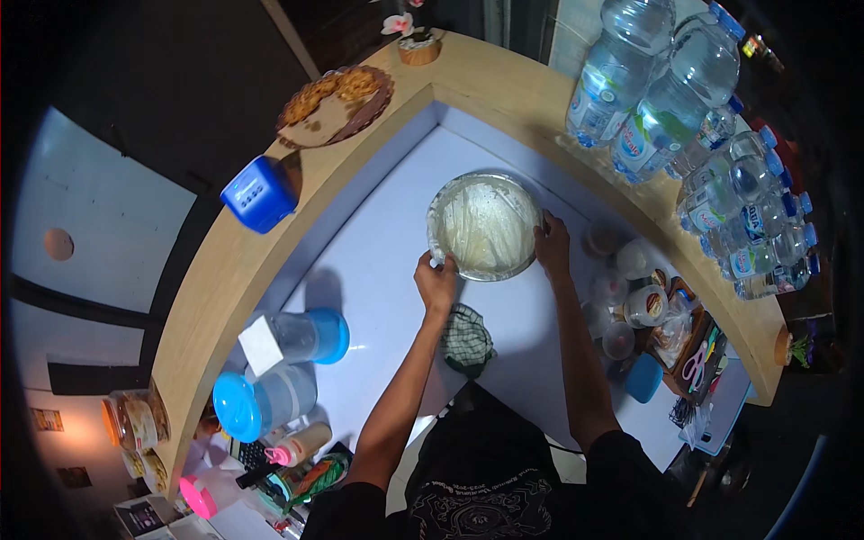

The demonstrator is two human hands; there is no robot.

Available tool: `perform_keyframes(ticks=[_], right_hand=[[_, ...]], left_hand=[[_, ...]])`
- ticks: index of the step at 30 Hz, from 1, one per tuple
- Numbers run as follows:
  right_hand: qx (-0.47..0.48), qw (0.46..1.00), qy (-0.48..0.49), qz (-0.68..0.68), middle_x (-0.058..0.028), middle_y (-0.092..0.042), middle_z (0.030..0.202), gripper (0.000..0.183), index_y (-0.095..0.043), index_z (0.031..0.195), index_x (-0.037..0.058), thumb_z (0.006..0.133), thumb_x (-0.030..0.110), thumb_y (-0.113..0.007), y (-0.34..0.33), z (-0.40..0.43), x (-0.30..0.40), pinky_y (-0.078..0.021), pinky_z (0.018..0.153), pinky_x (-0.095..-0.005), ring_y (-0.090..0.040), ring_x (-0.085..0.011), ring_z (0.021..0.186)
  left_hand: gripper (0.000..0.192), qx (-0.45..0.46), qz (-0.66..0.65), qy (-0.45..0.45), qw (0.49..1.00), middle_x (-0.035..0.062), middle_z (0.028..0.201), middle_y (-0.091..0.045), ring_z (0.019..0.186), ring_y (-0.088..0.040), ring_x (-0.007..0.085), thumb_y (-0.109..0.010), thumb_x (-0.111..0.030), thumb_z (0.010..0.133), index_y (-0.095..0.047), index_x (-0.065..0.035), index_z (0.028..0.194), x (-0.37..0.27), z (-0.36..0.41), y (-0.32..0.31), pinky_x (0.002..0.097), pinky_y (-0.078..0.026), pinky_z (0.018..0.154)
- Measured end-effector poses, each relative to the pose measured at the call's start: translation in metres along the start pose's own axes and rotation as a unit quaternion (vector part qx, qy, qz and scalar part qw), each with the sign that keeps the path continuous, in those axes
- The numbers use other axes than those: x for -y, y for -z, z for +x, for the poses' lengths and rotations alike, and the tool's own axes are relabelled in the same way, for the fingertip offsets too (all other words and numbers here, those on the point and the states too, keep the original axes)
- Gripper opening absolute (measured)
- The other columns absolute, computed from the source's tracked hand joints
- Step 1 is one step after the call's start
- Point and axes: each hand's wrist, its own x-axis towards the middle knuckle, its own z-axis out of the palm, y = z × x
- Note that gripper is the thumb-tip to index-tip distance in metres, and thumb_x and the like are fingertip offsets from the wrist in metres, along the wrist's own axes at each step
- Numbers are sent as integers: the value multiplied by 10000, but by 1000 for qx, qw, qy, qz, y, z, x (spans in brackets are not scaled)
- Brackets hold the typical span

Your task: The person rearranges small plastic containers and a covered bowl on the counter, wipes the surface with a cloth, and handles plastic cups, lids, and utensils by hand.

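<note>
Both my hands grip a round metal bowl (484, 275) covered with clear plastic film, over the white counter. Something pale shows beneath the wrinkled film. My left hand (437, 280) holds the bowl's lower left rim, with the thumb on top near the edge. On the right rim is my right hand (553, 243), its fingers partly hidden by the bowl's side. A crumpled checked cloth (467, 339) in dark green and white lies between my forearms, just below the bowl.
Left: plastic containers with blue lids (237, 407) and a squeeze bottle (307, 443). Right: clear plastic cups (617, 341), scissors (695, 364) and a blue lid (644, 378). The raised wooden ledge (499, 67) bears water bottles (668, 121), a plate of fried food (317, 131) and a blue box (260, 196).
</note>
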Motion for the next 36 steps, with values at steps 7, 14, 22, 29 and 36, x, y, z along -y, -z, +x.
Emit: perform_keyframes(ticks=[7, 14, 22, 29, 36], right_hand=[[-59, 998, -29, 10, -230, -629, 1068, 448, -588, 1291, -9, 857, 90, -638, -3, 51, -39, -486, 883, -418, -628, -348, 977], [-69, 997, -38, 14, -247, -643, 1101, 460, -596, 1293, 16, 839, 79, -642, 4, 72, -79, -485, 906, -432, -634, -379, 1011], [-63, 997, -27, 19, -251, -620, 1210, 481, -576, 1316, 12, 840, 57, -628, 14, 77, -91, -458, 988, -426, -602, -389, 1139], [-101, 995, 7, -2, -222, -673, 1040, 434, -608, 1251, -32, 830, 76, -618, 16, 78, -96, -472, 889, -412, -636, -326, 931], [-107, 994, 12, 14, -248, -651, 1191, 468, -588, 1292, -30, 834, 64, -600, 24, 72, -108, -457, 961, -413, -629, -342, 1106]], left_hand=[[346, 19, 48, 3, 999, 182, 787, -711, 676, -679, 215, -687, -134, 887, -624, 117, 1118, -6, 42, -55, 343, -529, 639], [335, 32, 60, 5, 998, 195, 776, -698, 662, -664, 224, -685, -138, 883, -631, 121, 1088, -4, 48, -89, 353, -522, 647], [364, 56, 42, -5, 998, 194, 812, -724, 717, -692, 187, -665, -132, 920, -590, 140, 1151, -4, 45, -101, 306, -532, 671], [360, 59, 42, 2, 997, 181, 814, -721, 731, -686, 175, -664, -132, 923, -586, 137, 1149, 11, 44, -108, 299, -529, 683], [377, 72, 42, -8, 997, 176, 829, -717, 741, -678, 175, -689, -149, 916, -586, 132, 1146, 4, 30, -110, 306, -528, 685]])
